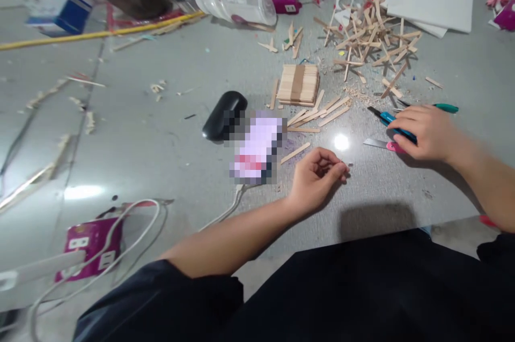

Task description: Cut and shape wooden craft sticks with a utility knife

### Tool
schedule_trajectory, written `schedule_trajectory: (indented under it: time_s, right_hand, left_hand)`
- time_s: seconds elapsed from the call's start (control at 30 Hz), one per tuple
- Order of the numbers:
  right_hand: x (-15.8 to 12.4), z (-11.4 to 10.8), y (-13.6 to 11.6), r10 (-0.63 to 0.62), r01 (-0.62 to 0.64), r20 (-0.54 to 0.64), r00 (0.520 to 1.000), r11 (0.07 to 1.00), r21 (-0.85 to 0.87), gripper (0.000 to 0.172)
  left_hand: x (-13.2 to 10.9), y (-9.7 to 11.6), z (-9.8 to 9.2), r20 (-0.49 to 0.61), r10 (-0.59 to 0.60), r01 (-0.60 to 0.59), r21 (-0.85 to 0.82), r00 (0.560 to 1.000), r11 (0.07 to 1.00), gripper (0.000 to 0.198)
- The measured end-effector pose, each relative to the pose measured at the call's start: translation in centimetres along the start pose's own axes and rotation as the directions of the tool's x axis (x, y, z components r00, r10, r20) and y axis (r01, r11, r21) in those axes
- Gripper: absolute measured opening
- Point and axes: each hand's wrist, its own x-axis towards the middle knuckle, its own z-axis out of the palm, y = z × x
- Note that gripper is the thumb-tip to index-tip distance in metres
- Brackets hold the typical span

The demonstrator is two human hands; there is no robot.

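A person sits on a grey floor [169, 138] strewn with craft work, seen from above their own arms.

The right hand [426, 130] lies knuckles up, fingers curled over the handle of a blue craft knife [387, 119], whose dark tip pokes out to the left of the hand. Just beneath it lies a pink-handled blade [381, 144], and just beyond it a green-handled tool [444, 108].

The left hand [317, 176] rests on the floor with its thumb pinched against the fingertips. Whether it holds some tiny piece cannot be told.

Between and beyond the hands lie loose craft sticks [317, 114], a flat panel of joined sticks [298, 83] and a heap of stick offcuts [372, 36]. A black case [220, 114] and a blurred-out phone [257, 146] sit to the left.

The knife looks light and rigid, with a smooth plastic body. It is probably safest gripped around the handle, well behind the sharp tip. The sticks look thin, stiff and very light, likely to snap if bent, so they are best pinched by their flat faces.
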Motion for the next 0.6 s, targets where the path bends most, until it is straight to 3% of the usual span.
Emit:
schedule_trajectory:
  time_s: [0.1, 0.17, 0.37, 0.6]
  right_hand:
    - [-0.2, -0.1, -1.2, -0.020, 0.023, 0.023, 1.000, 0.990, -0.138, 0.029]
    - [-0.3, -0.3, -1.8, -0.075, 0.079, 0.037, 0.997, 0.987, -0.142, 0.027]
    - [-0.7, 0.4, -2.9, -0.054, 0.055, 0.053, 0.997, 0.998, -0.022, 0.020]
    - [-1.0, 1.5, -3.1, -0.004, -0.002, 0.051, 0.999, 0.993, 0.118, 0.017]
  left_hand:
    - [-0.3, 0.0, -0.2, -0.001, -0.031, 0.031, -0.032, 1.000, 0.999, 0.036]
    - [-0.5, 0.1, -0.3, -0.012, -0.048, 0.048, -0.050, 0.999, 0.998, 0.039]
    - [-0.6, -0.1, -0.3, -0.050, -0.072, 0.067, -0.106, 0.996, 0.992, 0.046]
    - [-0.3, -0.8, -0.6, -0.019, -0.035, 0.032, -0.153, 0.999, 0.988, 0.023]
